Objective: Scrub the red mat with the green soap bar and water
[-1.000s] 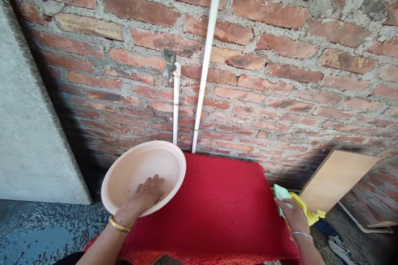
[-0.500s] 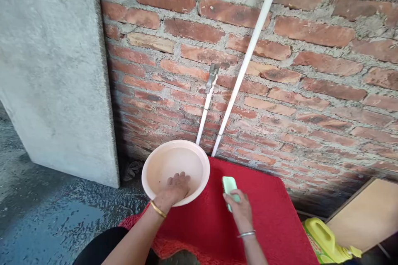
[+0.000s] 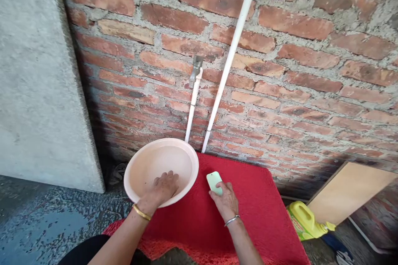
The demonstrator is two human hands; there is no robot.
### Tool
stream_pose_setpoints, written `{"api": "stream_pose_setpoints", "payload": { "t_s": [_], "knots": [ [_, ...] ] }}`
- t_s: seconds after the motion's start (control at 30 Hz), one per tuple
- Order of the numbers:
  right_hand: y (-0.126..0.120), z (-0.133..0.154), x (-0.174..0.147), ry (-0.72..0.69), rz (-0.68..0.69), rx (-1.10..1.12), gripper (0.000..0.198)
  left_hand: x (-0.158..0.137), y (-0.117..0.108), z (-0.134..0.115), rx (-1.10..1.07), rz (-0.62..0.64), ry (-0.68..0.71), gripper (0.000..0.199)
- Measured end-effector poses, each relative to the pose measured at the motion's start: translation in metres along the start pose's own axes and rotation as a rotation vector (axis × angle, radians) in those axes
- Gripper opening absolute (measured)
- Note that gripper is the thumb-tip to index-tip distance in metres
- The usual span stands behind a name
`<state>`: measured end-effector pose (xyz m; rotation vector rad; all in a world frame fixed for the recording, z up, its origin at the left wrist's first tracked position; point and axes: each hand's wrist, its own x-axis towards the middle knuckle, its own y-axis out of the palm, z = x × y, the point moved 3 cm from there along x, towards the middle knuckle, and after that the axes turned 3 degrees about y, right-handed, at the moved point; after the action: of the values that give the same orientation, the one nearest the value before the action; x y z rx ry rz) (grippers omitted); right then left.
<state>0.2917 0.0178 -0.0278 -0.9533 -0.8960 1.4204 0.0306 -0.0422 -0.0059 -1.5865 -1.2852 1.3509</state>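
A pale pink plastic basin (image 3: 132, 176) sits at the left end of a table covered with red cloth. My left hand (image 3: 164, 188) reaches over its near rim, fingers stretched out inside. Whether the fingertips touch the bottom or any water, I cannot tell. To the right of the basin, my right hand (image 3: 226, 201) grips a light green scrub brush (image 3: 214, 179) low over the cloth. Its smooth, rounded back faces up, with a small hole near the far end. The brush's underside is hidden.
Behind the red cloth (image 3: 255, 215) rises a brick wall (image 3: 264, 103) with white pipes (image 3: 222, 80) and a grey tap (image 3: 195, 70). A concrete slab (image 3: 40, 83) leans at left above wet floor. A yellow jug (image 3: 306, 219) and a board (image 3: 346, 192) stand at right.
The view has turned, so the basin and wall sit further left. The brush in my right hand has tipped, its back now facing up more. My left hand stays in the basin.
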Motion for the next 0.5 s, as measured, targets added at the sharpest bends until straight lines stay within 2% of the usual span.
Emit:
{"api": "stream_pose_setpoints", "payload": {
  "t_s": [0.1, 0.3, 0.4, 0.5],
  "knots": [
    [-0.023, -0.054, 0.010, 0.062, -0.043, -0.021, 0.023, 0.001, 0.007, 0.006, 0.014, 0.012, -0.024, 0.055],
    [-0.077, -0.191, 0.023, 0.315, -0.154, 0.017, 0.034, 0.008, 0.018, 0.018, 0.058, -0.004, -0.033, 0.056],
    [-0.105, -0.252, 0.021, 0.419, -0.228, 0.037, 0.037, 0.006, 0.013, 0.015, 0.051, 0.023, -0.034, 0.056],
    [-0.123, -0.292, 0.015, 0.482, -0.302, 0.027, 0.036, 0.002, 0.002, 0.006, 0.043, 0.052, -0.028, 0.054]
  ]
}}
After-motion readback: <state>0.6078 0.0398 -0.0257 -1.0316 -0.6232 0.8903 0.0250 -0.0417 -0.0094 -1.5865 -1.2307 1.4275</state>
